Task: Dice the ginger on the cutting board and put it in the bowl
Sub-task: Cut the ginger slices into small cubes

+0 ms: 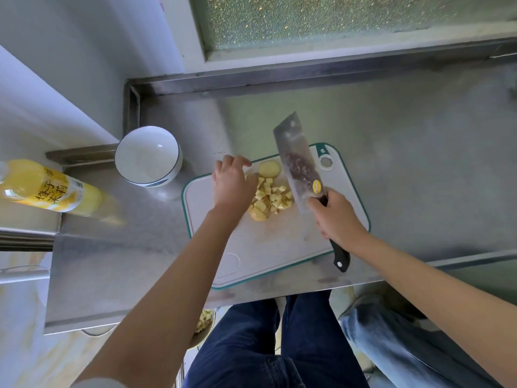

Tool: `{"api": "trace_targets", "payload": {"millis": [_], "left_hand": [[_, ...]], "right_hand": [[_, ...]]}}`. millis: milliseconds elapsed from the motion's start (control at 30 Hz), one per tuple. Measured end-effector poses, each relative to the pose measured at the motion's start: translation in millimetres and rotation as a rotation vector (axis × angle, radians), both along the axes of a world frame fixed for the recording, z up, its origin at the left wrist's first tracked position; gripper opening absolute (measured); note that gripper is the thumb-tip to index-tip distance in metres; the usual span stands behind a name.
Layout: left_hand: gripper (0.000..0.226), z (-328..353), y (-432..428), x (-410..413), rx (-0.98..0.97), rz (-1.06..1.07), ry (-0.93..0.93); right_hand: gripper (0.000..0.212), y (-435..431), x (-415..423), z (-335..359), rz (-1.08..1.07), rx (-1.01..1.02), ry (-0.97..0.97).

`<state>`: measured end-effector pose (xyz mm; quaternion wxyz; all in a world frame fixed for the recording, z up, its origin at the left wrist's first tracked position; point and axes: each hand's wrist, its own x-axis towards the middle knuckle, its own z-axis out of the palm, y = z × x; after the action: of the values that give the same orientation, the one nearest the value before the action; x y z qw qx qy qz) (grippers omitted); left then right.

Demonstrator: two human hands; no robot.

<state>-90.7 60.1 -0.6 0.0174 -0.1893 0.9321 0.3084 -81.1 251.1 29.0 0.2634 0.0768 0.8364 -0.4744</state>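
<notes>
A pile of yellow ginger dice [270, 198] lies on the white cutting board [279, 242] with the teal rim, and one round slice [269, 168] sits just beyond it. My left hand [233, 182] rests on the board against the left side of the pile, fingers loosely bent. My right hand [335, 215] grips the black handle of a cleaver [296, 163], whose broad blade stands just right of the dice, pointing away from me. The white bowl [148, 156] with a dark rim line stands to the left of the board and holds nothing.
A yellow drink bottle [47, 190] lies at the far left on a ledge. The steel counter [405, 152] has a raised back edge under a frosted window. Below the counter's front edge sits another bowl of diced pieces [203, 322], beside my legs and another person's leg.
</notes>
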Motion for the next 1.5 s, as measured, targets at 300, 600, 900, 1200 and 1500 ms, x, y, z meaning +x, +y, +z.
{"api": "trace_targets", "payload": {"millis": [300,600,900,1200,1500], "left_hand": [[0.048,-9.5,21.0,-40.5,-0.149,-0.204,-0.161],[0.044,-13.7,25.8,-41.0,-0.134,-0.208,-0.187],[0.034,-13.9,30.6,-39.4,-0.165,-0.23,-0.145],[0.022,1.7,21.5,-40.0,-0.04,-0.107,-0.016],[0.019,18.9,2.1,42.8,0.22,0.143,0.195]], "right_hand": [[0.025,10.2,-10.6,-7.2,-0.176,-0.112,-0.12],[0.021,11.6,-10.5,-15.8,-0.146,-0.051,-0.136],[0.019,7.0,-5.3,-16.5,-0.134,-0.053,-0.156],[0.023,12.2,2.6,-17.2,-0.12,-0.037,-0.151],[0.022,14.8,8.5,-17.3,-0.101,-0.046,-0.152]]}}
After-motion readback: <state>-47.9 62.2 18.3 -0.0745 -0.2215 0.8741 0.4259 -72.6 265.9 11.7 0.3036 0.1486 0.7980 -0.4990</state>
